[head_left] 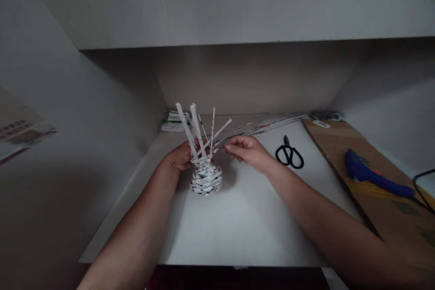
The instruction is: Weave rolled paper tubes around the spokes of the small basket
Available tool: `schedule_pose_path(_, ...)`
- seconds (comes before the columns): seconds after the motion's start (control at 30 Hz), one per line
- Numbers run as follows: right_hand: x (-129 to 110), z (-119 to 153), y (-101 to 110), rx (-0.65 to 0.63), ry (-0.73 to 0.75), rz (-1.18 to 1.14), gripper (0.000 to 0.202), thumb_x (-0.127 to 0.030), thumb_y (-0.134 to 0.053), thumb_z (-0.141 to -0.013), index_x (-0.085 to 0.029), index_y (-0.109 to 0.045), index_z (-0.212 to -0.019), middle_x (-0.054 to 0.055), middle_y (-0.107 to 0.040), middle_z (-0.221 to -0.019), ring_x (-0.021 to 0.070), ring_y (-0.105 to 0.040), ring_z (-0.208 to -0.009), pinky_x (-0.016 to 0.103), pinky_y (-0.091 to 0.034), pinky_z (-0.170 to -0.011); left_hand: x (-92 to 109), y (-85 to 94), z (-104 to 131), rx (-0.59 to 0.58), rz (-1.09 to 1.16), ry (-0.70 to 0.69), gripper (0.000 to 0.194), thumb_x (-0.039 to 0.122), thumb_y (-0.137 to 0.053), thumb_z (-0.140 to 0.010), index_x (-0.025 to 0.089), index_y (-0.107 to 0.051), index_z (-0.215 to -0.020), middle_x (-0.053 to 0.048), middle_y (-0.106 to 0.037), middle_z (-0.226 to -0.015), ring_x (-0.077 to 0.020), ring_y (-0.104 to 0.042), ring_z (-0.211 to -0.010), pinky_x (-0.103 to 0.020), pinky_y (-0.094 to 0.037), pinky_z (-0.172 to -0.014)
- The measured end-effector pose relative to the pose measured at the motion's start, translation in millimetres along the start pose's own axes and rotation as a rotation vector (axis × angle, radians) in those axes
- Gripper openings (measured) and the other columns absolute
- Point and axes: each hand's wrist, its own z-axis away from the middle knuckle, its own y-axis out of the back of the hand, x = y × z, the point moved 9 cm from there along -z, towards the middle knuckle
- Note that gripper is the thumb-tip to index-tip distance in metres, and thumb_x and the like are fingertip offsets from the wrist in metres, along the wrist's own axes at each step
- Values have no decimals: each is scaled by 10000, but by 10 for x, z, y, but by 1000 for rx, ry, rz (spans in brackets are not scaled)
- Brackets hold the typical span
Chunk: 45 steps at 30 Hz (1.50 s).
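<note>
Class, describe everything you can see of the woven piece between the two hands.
The woven piece has a rounded body of interlaced whitish strips with dark flecks, apparently rolled printed paper. Above a narrower neck, loose-ended sticks point up and outward. The left hand holds it near the neck; the right hand seems to pinch a strip beside it. Whether it touches the white tabletop is unclear.

A pale, faintly grained desktop [251,226] stands in a whitish alcove under dim, grey light. Behind the desktop rises a flat back panel [244,81], deep in shade; a left wall [50,72] and a right wall [401,81] flank it. A broad overhead unit [231,4] juts out above it. Left of the desktop, a printed sheet [20,131] shows on the wall; below its front edge lies a dark, reddish space [278,279].
</note>
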Motion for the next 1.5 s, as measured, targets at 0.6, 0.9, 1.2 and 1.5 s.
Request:
schedule_pose_path(0.6,-591,436,-231,204,489,524,132,-287,-633,-833,-236,-687,-942,5,-730,-830,136,-649,-702,276,-502,-683,-43,-249,-23,-70,187,30,317,283,-846,-541,146,-641,-741,-29,-639,-676,-134,-563,-617,-232,-439,-551)
schedule_pose_path(0.9,-780,617,-347,252,721,715,128,-150,-570,-827,-187,-660,-912,15,-713,-830,139,-646,-762,271,-492,-724,14,-318,-19,-115,272,-18,341,274,-856,-527,130,-641,-751,-10,-629,-650,-115,-567,-585,-205,-433,-537)
schedule_pose_path(1.2,-1001,793,-170,309,792,618,147,-171,-592,-842,-210,-665,-964,-11,-697,-807,105,-607,-688,233,-474,-645,130,-310,66,-286,269,-71,424,360,-847,-535,145,-577,-781,-34,-677,-662,-136,-590,-527,-213,-412,-485)
schedule_pose_path(1.5,-284,248,-7,138,470,906,133,-187,-568,-845,-203,-694,-885,33,-725,-898,179,-622,-867,287,-448,-798,223,-124,124,-185,206,-87,505,412,-864,-479,159,-552,-783,-12,-684,-659,-111,-548,-463,-209,-372,-452)
